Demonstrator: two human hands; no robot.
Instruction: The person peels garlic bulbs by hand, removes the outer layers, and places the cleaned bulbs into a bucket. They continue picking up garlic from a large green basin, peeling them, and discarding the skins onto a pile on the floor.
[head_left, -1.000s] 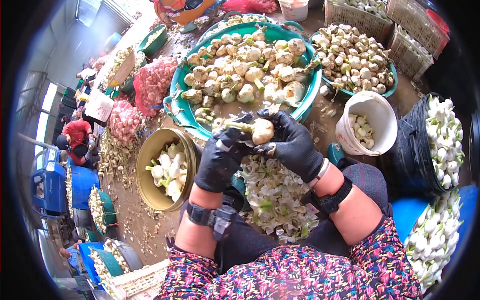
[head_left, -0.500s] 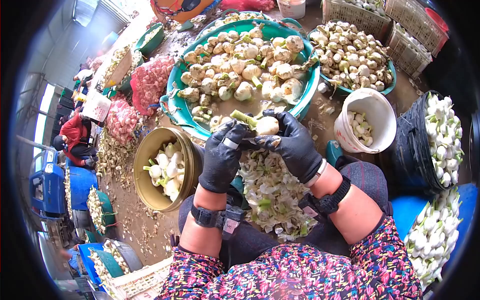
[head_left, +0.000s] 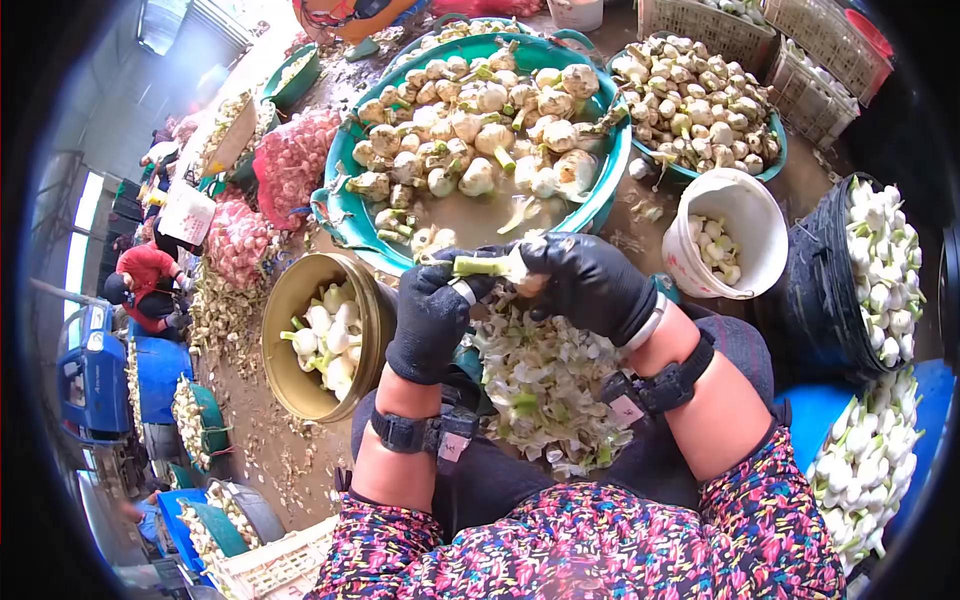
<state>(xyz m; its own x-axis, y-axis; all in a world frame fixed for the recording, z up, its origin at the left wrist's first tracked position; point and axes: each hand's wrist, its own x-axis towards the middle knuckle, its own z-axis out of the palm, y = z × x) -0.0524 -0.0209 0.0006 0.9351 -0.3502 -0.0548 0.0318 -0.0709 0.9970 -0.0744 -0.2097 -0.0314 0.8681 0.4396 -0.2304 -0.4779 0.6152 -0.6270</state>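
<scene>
Both hands wear black gloves and meet at the front rim of a green tub [head_left: 620,165] of unpeeled bulbs. My left hand [head_left: 432,315] is closed around the green stem of a garlic bulb [head_left: 515,265]. The fingers of my right hand [head_left: 590,285] are closed over the bulb's root end and cover much of it. Below the hands lies a heap of pale peelings [head_left: 550,390]. A yellow-brown bucket [head_left: 380,345] with peeled bulbs stands beside my left hand. A white bucket [head_left: 680,250] holding a few bulbs is to the right of my right hand.
A second tub of bulbs [head_left: 700,100] stands at the upper right, near stacked crates [head_left: 815,90]. A black bucket [head_left: 810,290] of white bulbs is on the right. Pink net sacks [head_left: 295,165], a person in red [head_left: 150,275] and a blue vehicle [head_left: 92,375] are left.
My right hand has turned and shifted over the bulb, covering more of it. The stem now points level to the left. The whole view has shifted slightly.
</scene>
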